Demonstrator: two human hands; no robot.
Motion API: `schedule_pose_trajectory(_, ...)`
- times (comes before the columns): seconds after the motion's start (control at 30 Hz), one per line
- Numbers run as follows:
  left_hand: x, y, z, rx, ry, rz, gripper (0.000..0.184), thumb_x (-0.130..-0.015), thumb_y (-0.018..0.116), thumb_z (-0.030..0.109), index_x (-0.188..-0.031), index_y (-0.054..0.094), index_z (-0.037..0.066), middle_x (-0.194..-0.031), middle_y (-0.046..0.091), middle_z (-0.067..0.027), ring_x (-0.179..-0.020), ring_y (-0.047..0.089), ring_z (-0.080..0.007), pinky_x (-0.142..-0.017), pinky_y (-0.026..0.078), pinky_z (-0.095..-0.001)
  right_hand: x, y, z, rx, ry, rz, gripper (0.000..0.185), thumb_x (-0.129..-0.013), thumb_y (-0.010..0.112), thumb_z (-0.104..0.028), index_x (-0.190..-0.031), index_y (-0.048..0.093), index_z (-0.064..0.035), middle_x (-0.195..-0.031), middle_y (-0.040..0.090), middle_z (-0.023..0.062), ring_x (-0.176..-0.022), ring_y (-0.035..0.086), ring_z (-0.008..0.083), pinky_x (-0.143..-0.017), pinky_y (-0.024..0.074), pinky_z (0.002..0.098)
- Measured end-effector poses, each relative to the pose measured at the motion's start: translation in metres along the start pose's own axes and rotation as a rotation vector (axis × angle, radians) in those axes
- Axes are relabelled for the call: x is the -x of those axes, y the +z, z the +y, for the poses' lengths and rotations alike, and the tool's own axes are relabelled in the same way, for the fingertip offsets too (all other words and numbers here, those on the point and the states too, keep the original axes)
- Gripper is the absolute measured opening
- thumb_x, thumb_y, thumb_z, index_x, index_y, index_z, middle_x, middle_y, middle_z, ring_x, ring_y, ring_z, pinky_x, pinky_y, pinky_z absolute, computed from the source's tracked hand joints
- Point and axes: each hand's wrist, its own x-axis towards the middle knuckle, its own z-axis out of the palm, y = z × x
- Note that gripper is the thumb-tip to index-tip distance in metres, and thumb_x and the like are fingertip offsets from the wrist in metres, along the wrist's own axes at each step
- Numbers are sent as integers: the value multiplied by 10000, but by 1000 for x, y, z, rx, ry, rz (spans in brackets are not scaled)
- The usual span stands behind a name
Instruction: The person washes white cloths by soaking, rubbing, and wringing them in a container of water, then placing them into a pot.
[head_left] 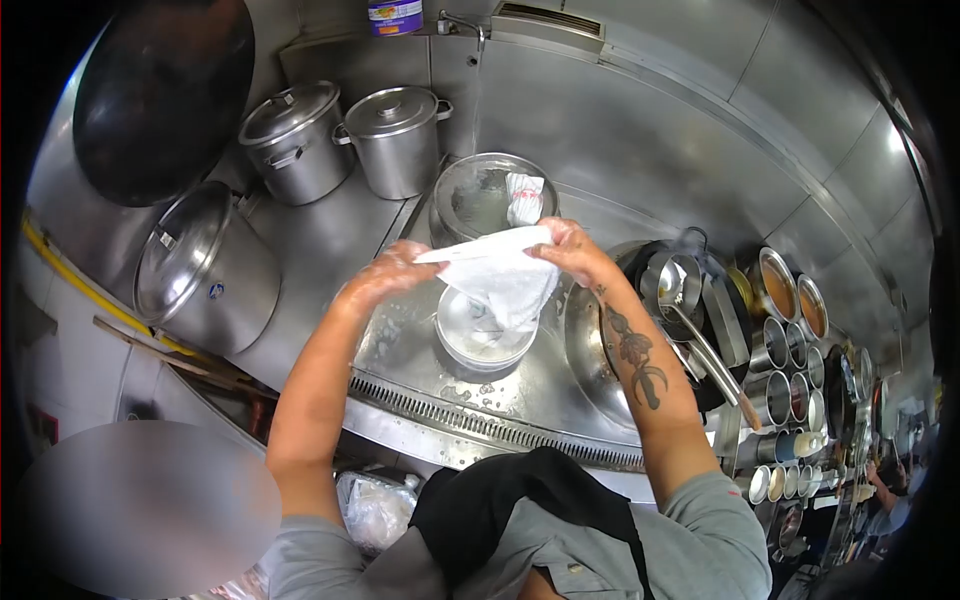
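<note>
A white cloth (503,272) is stretched between my two hands, its lower part hanging down. My left hand (398,270), wet-looking, pinches one end. The other end is gripped by my right hand (577,250). Just below the cloth stands a white round tub (478,355) with cloudy liquid in it, partly covered by the cloth. Behind my hands, a metal pot (440,205) sits under a thin stream from the tap (480,38). A white packet or folded cloth with red print (525,198) lies at that pot's right side.
Lidded steel pots (392,150) stand at the left back, with a larger one (215,275) nearer. To the right are a wok (600,350), ladles (705,350) and several metal containers (772,395). A slotted drain (480,415) runs along the front.
</note>
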Motion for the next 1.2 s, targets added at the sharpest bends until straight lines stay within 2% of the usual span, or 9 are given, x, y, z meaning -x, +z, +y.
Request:
schedule_pose_trajectory(0.13, -11, 15, -24, 1073, 106, 35, 289, -836, 525, 165, -1030, 606, -33, -1010, 638, -124, -1020, 591, -242, -918, 450, -357, 10, -9, 10, 764, 24, -254, 380, -763, 736, -243, -1024, 615, 5, -968, 640, 70, -900, 597, 189, -804, 465, 311)
schedule_pose_trajectory(0.23, -9, 21, 3, 1514, 211, 47, 287, -778, 484, 53, -1029, 576, -49, -921, 625, -130, -879, 612, -221, -807, 492, -317, 8, -11, 32, 691, 11, -217, 428, -776, 693, -296, -1059, 608, 14, -935, 648, 132, -909, 606, 234, -827, 463, 344)
schedule_pose_trajectory(0.37, -26, 16, 22, 1266, 317, -71, 388, -801, 575, 200, -1138, 510, 20, -722, 454, -18, -620, 454, -128, -610, 422, -272, -3, -2, -2, 382, -59, -170, 310, -763, 700, -173, -1023, 631, -20, -890, 645, 91, -851, 603, 168, -814, 466, 299)
schedule_pose_trajectory(0.5, -13, 31, 71, 59, 227, -106, 707, -766, 697, 350, -1320, 414, 15, -1180, 551, -188, -1125, 520, -226, -909, 436, -338, -7, 8, -54, 219, -300, -122, 321, -777, 669, -62, -1089, 596, -38, -950, 608, 37, -922, 564, 131, -826, 459, 300)
schedule_pose_trajectory(0.67, -6, 6, 110, 690, -28, -181, 571, -776, 693, 304, -1208, 509, -21, -1078, 607, -122, -954, 610, -212, -796, 499, -306, -9, 22, -3, -235, -170, -233, 659, -761, 684, -76, -1343, 375, -65, -1180, 540, 48, -1089, 511, 166, -955, 407, 318)
schedule_pose_trajectory(0.87, 1, -30, 115, 1216, 104, 269, 287, -791, 697, 151, -1035, 624, 20, -932, 663, -94, -833, 654, -195, -746, 543, -323, 3, 47, 73, 38, 323, 118, 451, -796, 695, -170, -1184, 556, 15, -1062, 627, 88, -1016, 559, 174, -934, 426, 309)
schedule_pose_trajectory(1.0, 18, -45, 45, 1592, 366, 140, 404, -910, 533, 296, -1172, 543, -12, -1071, 638, -140, -986, 627, -254, -892, 498, -384, 18, 19, 76, -564, 201, 400, 300, -846, 630, -223, -1050, 608, -4, -999, 645, 95, -963, 594, 191, -852, 483, 358)
schedule_pose_trajectory(1.1, 7, 29, 4, 1695, 169, 93, 539, -915, 495, 425, -1260, 482, 12, -1216, 572, -134, -1102, 570, -260, -952, 460, -413, 3, 29, 73, -1227, -87, 453, 227, -840, 636, -179, -1013, 597, -37, -962, 643, 84, -919, 615, 192, -793, 517, 356)
schedule_pose_trajectory(1.2, -20, 119, -14, 1798, -117, -30, 506, -919, 480, 441, -1241, 502, 51, -1176, 595, -104, -1060, 587, -243, -926, 472, -396, -19, 101, 61, -671, -40, 647, 304, -807, 681, -195, -1054, 591, -41, -897, 626, 35, -822, 620, 149, -695, 506, 281)
